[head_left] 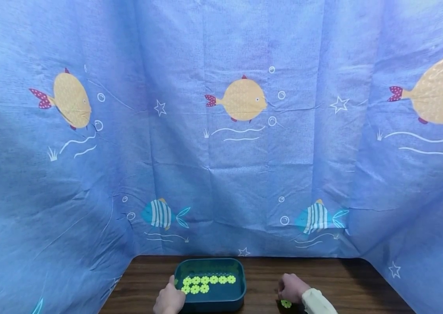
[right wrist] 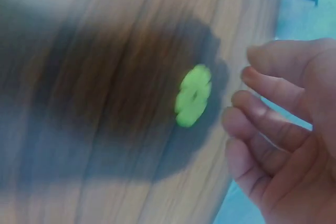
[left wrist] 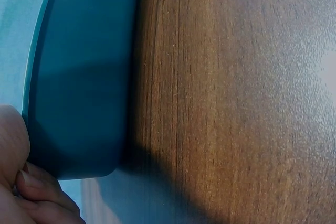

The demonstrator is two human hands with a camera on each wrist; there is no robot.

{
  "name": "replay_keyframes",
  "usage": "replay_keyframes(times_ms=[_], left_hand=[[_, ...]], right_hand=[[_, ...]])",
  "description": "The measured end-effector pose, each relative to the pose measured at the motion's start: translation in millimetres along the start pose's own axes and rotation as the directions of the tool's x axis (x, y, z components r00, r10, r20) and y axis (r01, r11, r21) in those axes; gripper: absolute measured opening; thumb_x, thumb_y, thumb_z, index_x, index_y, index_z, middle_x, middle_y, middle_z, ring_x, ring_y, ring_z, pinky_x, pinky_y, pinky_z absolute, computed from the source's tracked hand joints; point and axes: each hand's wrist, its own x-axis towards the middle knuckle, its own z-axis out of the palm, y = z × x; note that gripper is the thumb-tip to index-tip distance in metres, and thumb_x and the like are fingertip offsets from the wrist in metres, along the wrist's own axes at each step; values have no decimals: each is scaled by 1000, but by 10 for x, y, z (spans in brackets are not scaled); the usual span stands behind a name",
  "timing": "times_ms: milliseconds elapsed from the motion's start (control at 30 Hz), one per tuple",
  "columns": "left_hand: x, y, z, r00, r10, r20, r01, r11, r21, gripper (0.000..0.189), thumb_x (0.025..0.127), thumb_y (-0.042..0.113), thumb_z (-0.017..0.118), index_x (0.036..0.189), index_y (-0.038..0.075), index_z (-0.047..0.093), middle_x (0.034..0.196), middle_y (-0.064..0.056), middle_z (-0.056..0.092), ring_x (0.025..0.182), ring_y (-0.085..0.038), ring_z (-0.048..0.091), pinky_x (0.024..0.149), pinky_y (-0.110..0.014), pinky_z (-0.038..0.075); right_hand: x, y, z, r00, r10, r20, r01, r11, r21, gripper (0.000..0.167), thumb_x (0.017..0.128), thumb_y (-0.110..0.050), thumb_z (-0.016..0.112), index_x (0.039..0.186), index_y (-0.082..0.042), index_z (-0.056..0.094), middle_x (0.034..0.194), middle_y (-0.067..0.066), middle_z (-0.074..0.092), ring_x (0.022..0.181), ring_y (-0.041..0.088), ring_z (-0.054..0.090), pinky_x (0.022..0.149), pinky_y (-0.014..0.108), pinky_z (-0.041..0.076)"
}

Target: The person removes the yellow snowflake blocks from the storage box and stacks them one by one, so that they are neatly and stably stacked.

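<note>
A: The two hands are well apart. What does the left hand (head_left: 169, 298) have?
B: The tray (head_left: 213, 307). It grips the near left corner, one finger lying along the left rim and others curled in at the corner.
A: And the right hand (head_left: 293, 288)?
B: It holds nothing. Its fingers are loosely bent, thumb and fingertips a little apart, near a lone flower (right wrist: 191, 88).
A: Touching it?
B: No. In the right wrist view there is a gap between fingertips and flower, which lies flat on the table (head_left: 262, 283), to the right of the tray.
A: What is in the tray?
B: More flowers (head_left: 213, 279), yellow-green like the lone one. I count six in the back row and three in front, starting from the left. The front right part of the floor is bare.
A: Anything else?
B: A pale sleeve (head_left: 317, 301) on the right arm, and blue cloth (head_left: 237, 183) round the table, printed with yellow fish (head_left: 244, 99) and striped fish (head_left: 315, 216).
</note>
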Motion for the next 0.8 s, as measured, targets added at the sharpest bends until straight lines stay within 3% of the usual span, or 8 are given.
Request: replay_keyframes(times_ms=[233,433,633,800], left_hand=[[30,-26,-3,1000,15,-13,-15,999,31,68,89,9,53,154,-3,34,105,-30,67,73,-32,58,70,-52,51],[45,-47,3,1000,12,-8,-12,998,55,67,89,11,55,151,-5,36,119,-35,63,92,-45,65,81,-61,51],[30,-80,69,1000,28,7,-28,998,51,65,88,12,56,148,-7,39,106,-31,66,88,-42,66,78,-58,52],[9,-116,147,999,43,-17,-42,998,43,62,86,10,57,144,-9,43,97,-29,68,76,-35,65,73,-55,53]], right_hand=[[342,-296,55,996,-77,-45,76,997,-11,13,84,-14,71,73,-15,65,68,-8,58,60,8,50,56,28,42],[635,-791,58,986,-156,-67,156,988,-3,11,88,-15,67,77,-17,67,71,-11,60,63,4,51,57,26,44],[822,-1270,174,978,-209,27,207,977,42,12,96,-21,65,92,-12,72,78,-8,65,68,4,56,63,27,49],[884,-1427,453,974,-205,95,207,978,-12,27,102,-28,55,103,-11,75,90,-6,69,83,6,63,75,30,53]])
